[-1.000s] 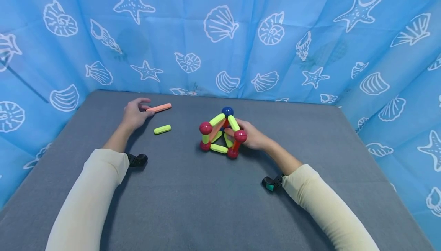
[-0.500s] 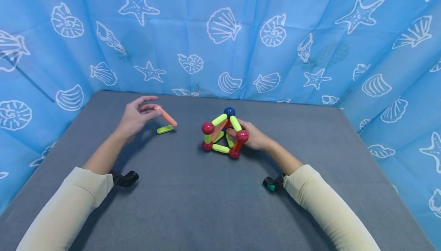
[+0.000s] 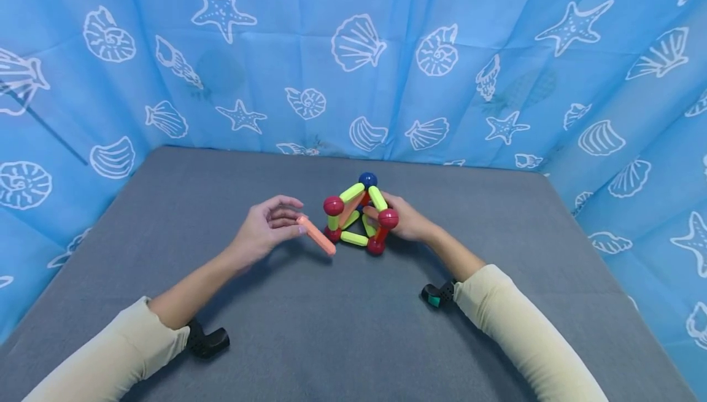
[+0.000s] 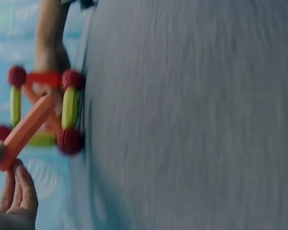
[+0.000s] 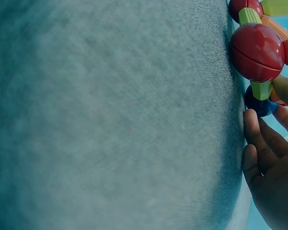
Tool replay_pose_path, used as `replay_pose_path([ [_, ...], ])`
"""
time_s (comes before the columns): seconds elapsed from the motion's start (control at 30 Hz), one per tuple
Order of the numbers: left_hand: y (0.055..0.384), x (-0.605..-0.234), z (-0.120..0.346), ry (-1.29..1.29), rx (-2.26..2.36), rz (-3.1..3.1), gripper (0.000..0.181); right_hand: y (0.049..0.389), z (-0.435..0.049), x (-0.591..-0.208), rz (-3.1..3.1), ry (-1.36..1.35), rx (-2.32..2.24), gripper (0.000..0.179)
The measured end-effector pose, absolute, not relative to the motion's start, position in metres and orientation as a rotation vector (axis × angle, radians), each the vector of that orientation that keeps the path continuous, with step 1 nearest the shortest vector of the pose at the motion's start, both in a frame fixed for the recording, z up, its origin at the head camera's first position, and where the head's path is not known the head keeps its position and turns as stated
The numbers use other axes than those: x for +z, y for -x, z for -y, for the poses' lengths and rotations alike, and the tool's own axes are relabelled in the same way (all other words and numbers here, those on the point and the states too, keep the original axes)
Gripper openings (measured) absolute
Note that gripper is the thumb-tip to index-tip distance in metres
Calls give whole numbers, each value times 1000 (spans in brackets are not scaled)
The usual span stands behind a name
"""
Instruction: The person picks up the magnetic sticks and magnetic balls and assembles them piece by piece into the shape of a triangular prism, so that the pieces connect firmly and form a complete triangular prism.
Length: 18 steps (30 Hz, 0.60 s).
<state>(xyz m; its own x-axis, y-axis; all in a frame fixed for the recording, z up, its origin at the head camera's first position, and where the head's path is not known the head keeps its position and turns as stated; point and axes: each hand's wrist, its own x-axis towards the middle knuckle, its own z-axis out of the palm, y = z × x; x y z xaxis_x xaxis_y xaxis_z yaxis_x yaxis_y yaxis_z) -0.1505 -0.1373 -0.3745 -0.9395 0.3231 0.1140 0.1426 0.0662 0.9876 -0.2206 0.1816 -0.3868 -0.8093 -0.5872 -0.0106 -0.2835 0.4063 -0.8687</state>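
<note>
A salmon-orange magnetic building rod [image 3: 317, 236] slants down from my left hand [image 3: 264, 229], which pinches one end of it between thumb and fingertips. The rod's free end is close to the front left corner of a triangular frame of balls and rods [image 3: 354, 239]. Red balls [image 3: 333, 205] mark its front corners, and blue balls [image 3: 367, 180] its back corner; yellow-green, red and orange rods join them. On the frame's right side my right hand [image 3: 407, 219] grips it, one finger reaching inside. In the right wrist view its fingers [image 5: 259, 139] are by the lower blue ball.
A grey cloth-covered table [image 3: 353, 328] carries everything. Behind it and along both sides hangs a blue curtain [image 3: 309, 34] with white shell and starfish prints. Each wrist wears a black camera mount [image 3: 208, 342].
My left hand has picked the orange rod up off the table and carried it right and nearer, to the frame. It now covers the spot where a loose yellow-green rod lay. My right hand has stayed put.
</note>
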Motion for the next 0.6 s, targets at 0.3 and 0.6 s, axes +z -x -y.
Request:
replay_pose_path([
  [0.3, 140, -381, 88, -322, 2155, -2149, 44, 220, -182, -387, -2379, 751, -1341, 34],
  [0.6, 135, -383, 63, -175, 2277, -2158, 62, 219, -181, -386, -2365, 756, -1361, 32],
])
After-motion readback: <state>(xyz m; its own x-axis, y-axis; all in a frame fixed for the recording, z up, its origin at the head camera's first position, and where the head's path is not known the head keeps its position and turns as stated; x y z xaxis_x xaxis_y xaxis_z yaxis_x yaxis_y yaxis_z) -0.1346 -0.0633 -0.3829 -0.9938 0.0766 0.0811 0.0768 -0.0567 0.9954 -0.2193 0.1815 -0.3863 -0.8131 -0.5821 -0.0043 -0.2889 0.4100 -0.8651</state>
